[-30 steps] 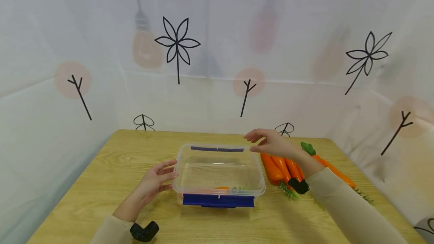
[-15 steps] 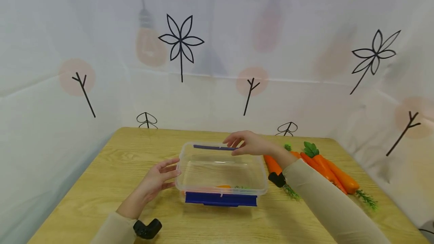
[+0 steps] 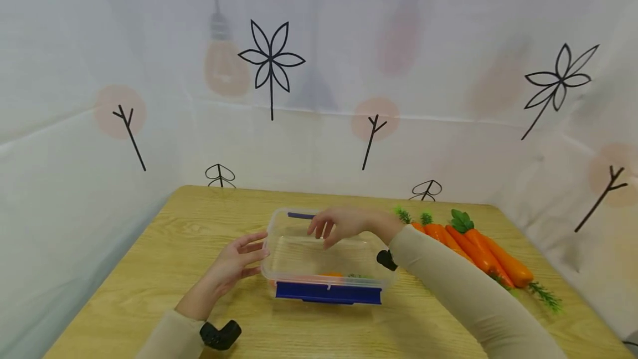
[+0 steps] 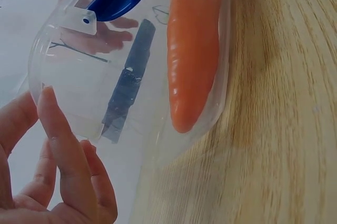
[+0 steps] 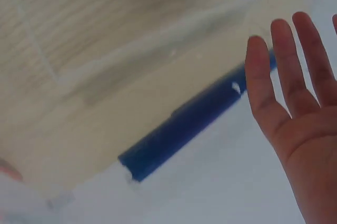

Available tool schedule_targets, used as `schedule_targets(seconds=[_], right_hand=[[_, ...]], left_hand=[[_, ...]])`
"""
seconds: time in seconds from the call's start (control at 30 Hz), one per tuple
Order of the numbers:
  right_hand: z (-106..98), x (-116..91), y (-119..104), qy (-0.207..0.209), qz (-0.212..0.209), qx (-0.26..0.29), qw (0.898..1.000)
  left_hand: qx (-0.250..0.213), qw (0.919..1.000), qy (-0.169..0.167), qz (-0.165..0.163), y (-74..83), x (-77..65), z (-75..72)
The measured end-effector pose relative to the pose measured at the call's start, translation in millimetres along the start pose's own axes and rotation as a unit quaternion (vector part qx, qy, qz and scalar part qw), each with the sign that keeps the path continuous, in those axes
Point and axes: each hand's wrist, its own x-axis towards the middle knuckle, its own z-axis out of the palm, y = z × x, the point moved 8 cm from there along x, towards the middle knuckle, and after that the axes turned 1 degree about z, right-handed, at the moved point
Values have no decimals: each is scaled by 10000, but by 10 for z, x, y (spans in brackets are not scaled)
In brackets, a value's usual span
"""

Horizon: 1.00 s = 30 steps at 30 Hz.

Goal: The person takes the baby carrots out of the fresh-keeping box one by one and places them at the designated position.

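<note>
A clear plastic food container with blue latches sits in the middle of the wooden table. An orange carrot lies in its bottom, seen through the wall in the left wrist view. My left hand touches the container's left side with spread fingers, fingertips right at the rim. Over the container, my right hand hangs with loosely bent fingers and nothing in them. In the right wrist view its fingers overlap one end of the far blue latch.
Several orange carrots with green tops lie in a row on the table to the right, partly behind the right sleeve. A patterned white cloth hangs behind the table and at both sides.
My right hand has moved left and slightly down, from beside the container's far right corner to over its middle. The left hand stays at the left side. The head view has shifted slightly.
</note>
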Motion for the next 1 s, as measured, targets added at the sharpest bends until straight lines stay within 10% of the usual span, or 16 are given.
schedule_targets(seconds=[0.4, 1.0], right_hand=[[625, 99, 139, -2330, 753, 715, 9669], [594, 22, 289, -2330, 1588, 611, 9575]], left_hand=[[1, 10000, 70, -24, -23, 6, -12], [-74, 9999, 137, -73, -8, -8, -11]])
